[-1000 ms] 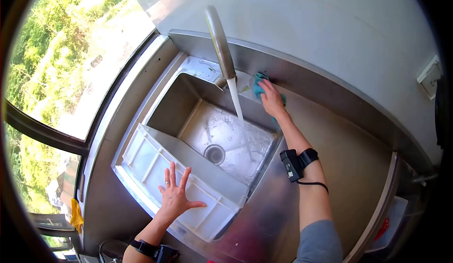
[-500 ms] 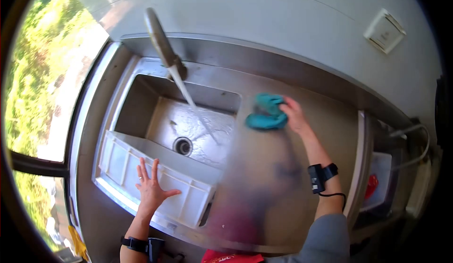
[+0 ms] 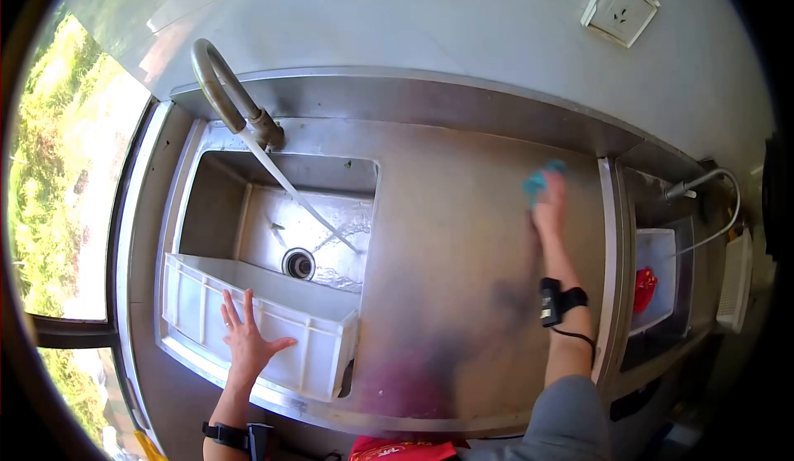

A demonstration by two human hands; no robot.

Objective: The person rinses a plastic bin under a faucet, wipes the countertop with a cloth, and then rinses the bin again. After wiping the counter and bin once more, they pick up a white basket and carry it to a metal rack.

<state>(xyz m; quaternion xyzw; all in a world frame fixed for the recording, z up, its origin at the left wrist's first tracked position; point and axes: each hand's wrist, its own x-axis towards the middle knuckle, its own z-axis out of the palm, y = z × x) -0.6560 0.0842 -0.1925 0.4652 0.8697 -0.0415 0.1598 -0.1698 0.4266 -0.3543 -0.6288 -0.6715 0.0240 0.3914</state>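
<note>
My left hand (image 3: 248, 343) rests with spread fingers on the side of a white plastic bin (image 3: 294, 341), which lies tilted over the front of the steel sink (image 3: 331, 213). Over at the right part of the steel counter (image 3: 447, 238), my right hand (image 3: 549, 205) is closed on a teal cloth (image 3: 542, 178), both blurred by motion. Water runs from the faucet (image 3: 227, 89) into the sink, beside the drain (image 3: 298, 263).
To the right, a second sink holds a white container (image 3: 655, 279) with a red item (image 3: 644, 289) inside, and a thin faucet (image 3: 732, 192) above it. A wall socket (image 3: 620, 8) is at the upper right. A window is on the left.
My right hand has moved right across the counter with the teal cloth. My left hand stays spread on the bin. The camera view has shifted, so the sink appears further left.
</note>
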